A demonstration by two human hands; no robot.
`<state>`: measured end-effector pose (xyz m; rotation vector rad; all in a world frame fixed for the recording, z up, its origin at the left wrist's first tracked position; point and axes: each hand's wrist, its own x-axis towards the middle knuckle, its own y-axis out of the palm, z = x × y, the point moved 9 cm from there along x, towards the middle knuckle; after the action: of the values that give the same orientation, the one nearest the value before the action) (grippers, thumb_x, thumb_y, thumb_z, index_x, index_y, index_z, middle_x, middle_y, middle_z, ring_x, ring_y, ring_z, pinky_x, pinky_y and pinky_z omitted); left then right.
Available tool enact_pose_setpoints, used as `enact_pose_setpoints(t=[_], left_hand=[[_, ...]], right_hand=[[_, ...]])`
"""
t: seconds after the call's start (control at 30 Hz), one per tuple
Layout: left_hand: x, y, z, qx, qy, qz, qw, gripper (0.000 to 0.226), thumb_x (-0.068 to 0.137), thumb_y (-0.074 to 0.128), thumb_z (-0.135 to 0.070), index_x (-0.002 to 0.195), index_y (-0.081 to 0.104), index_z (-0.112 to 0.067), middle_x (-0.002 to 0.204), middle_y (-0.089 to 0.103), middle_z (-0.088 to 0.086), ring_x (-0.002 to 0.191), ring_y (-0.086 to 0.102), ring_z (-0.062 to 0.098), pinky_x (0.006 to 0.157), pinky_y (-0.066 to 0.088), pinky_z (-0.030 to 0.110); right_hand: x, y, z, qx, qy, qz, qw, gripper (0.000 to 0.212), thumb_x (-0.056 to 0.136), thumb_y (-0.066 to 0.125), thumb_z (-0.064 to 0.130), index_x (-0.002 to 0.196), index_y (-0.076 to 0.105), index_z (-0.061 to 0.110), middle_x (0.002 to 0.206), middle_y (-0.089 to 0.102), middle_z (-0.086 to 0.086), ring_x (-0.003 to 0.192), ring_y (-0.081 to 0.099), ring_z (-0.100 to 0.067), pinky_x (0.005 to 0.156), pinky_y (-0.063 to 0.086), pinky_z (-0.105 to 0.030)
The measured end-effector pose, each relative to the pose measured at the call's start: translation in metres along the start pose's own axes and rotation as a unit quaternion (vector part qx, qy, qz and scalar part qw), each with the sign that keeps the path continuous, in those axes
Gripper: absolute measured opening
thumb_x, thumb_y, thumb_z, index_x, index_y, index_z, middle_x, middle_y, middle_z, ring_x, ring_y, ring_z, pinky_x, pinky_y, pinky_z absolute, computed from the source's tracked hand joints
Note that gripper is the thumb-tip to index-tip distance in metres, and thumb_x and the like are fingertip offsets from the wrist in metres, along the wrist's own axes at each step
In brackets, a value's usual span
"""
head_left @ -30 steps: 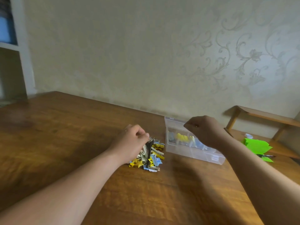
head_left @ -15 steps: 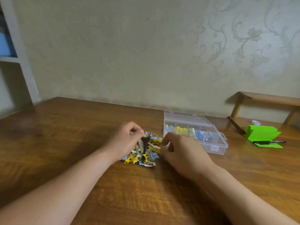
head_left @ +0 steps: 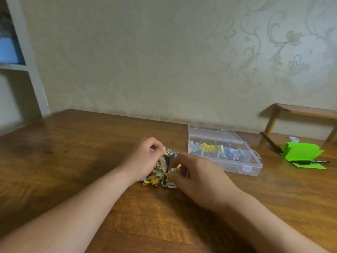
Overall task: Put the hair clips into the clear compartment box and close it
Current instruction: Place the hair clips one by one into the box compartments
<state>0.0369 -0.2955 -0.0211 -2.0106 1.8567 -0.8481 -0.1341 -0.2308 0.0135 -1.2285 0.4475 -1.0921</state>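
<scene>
A heap of small hair clips (head_left: 156, 177), yellow, beige, blue and black, lies mid-table. My left hand (head_left: 144, 159) rests on its left side with curled fingers, thumb against forefinger; whether it holds a clip is hidden. From the right, my right hand (head_left: 198, 177) reaches into the heap, its thumb and fingers pinching a small silvery clip. To the right stands the clear compartment box (head_left: 242, 168), open, its lid (head_left: 209, 132) lying flat behind it. Yellow and blue clips sit in its front compartments.
Folded green paper (head_left: 302, 153) with a black pen (head_left: 310, 162) on it lies right of the box, a small white cap (head_left: 294, 139) behind it. A low wooden stand (head_left: 300, 112) is against the wall at the right. White shelving (head_left: 27, 66) stands at far left.
My right hand came from above the box down and left to the heap, and its fingers have closed on a clip. My left hand stayed on the heap.
</scene>
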Motion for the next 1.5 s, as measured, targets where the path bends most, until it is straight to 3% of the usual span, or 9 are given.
enact_pose_setpoints(t=[0.17,0.43,0.67,0.93,1.07,1.23,1.3,1.37,1.5], left_hand=[[0.000,0.001,0.000,0.004,0.004,0.004,1.000,0.019,0.106,0.054,-0.047,0.110,0.068,-0.034,0.120,0.059,-0.014,0.107,0.056,0.001,0.083,0.045,0.027],[0.000,0.001,0.000,-0.001,0.004,0.003,1.000,0.019,0.105,0.055,-0.046,0.111,0.069,-0.034,0.120,0.059,-0.015,0.107,0.057,0.001,0.086,0.047,0.029],[0.000,0.001,0.000,0.003,0.004,0.008,1.000,0.019,0.106,0.055,-0.047,0.111,0.068,-0.035,0.122,0.058,-0.015,0.110,0.056,0.001,0.090,0.049,0.033],[-0.002,0.000,-0.002,0.003,0.005,0.008,1.000,0.018,0.106,0.055,-0.045,0.111,0.068,-0.034,0.122,0.057,-0.016,0.109,0.057,0.001,0.086,0.047,0.029],[-0.002,0.001,-0.001,0.007,0.003,0.011,1.000,0.019,0.106,0.054,-0.046,0.113,0.068,-0.035,0.121,0.057,-0.018,0.108,0.056,0.000,0.084,0.046,0.027],[0.000,0.000,-0.002,0.009,0.009,0.002,1.000,0.020,0.107,0.054,-0.044,0.114,0.069,-0.032,0.119,0.058,-0.016,0.106,0.056,0.001,0.080,0.043,0.023],[0.001,0.001,-0.002,0.001,0.006,0.001,1.000,0.018,0.107,0.055,-0.043,0.109,0.069,-0.031,0.117,0.057,-0.014,0.102,0.057,0.002,0.078,0.042,0.024],[0.001,0.001,-0.002,-0.004,0.002,0.002,1.000,0.017,0.107,0.056,-0.043,0.107,0.069,-0.031,0.116,0.056,-0.015,0.101,0.057,0.002,0.077,0.042,0.023],[0.000,0.001,-0.003,-0.012,0.004,0.006,1.000,0.016,0.107,0.057,-0.043,0.106,0.069,-0.032,0.115,0.057,-0.015,0.100,0.057,0.002,0.077,0.042,0.023]], right_hand=[[0.001,-0.001,-0.023,-0.026,0.057,0.012,0.998,0.036,0.099,0.058,0.024,0.132,0.061,0.038,0.093,0.069,0.013,0.081,0.066,-0.005,0.076,0.062,-0.034],[0.005,0.008,-0.017,-0.051,0.029,0.020,0.998,0.037,0.104,0.057,0.037,0.140,0.062,0.042,0.109,0.060,0.015,0.093,0.062,-0.008,0.081,0.059,-0.031],[0.007,0.007,-0.023,-0.050,0.049,0.013,0.997,0.030,0.106,0.053,0.030,0.132,0.068,0.035,0.123,0.065,0.009,0.101,0.066,-0.012,0.087,0.060,-0.031],[0.007,0.010,-0.018,-0.142,0.038,0.026,0.989,0.018,0.110,0.050,0.030,0.122,0.061,0.021,0.110,0.060,0.001,0.089,0.067,-0.021,0.079,0.061,-0.040],[0.003,-0.001,-0.020,-0.131,0.047,0.024,0.990,0.011,0.110,0.049,0.030,0.110,0.056,0.022,0.105,0.059,0.002,0.084,0.063,-0.019,0.071,0.055,-0.036],[0.019,-0.069,-0.065,-0.061,0.159,-0.136,0.976,0.025,0.104,0.050,0.028,0.090,0.068,0.017,0.077,0.070,-0.003,0.064,0.062,-0.018,0.059,0.053,-0.037],[0.035,-0.083,-0.103,-0.058,0.214,-0.130,0.966,0.027,0.097,0.057,0.029,0.088,0.074,0.010,0.066,0.069,-0.001,0.056,0.059,-0.026,0.054,0.051,-0.035],[0.048,-0.087,-0.141,-0.047,0.272,-0.104,0.955,0.032,0.092,0.064,0.032,0.085,0.077,0.004,0.058,0.058,0.000,0.052,0.048,-0.022,0.053,0.042,-0.031],[0.064,-0.074,-0.182,-0.045,0.340,-0.043,0.938,0.033,0.083,0.074,0.039,0.069,0.064,0.010,0.059,0.050,-0.001,0.054,0.045,-0.020,0.056,0.041,-0.031]])
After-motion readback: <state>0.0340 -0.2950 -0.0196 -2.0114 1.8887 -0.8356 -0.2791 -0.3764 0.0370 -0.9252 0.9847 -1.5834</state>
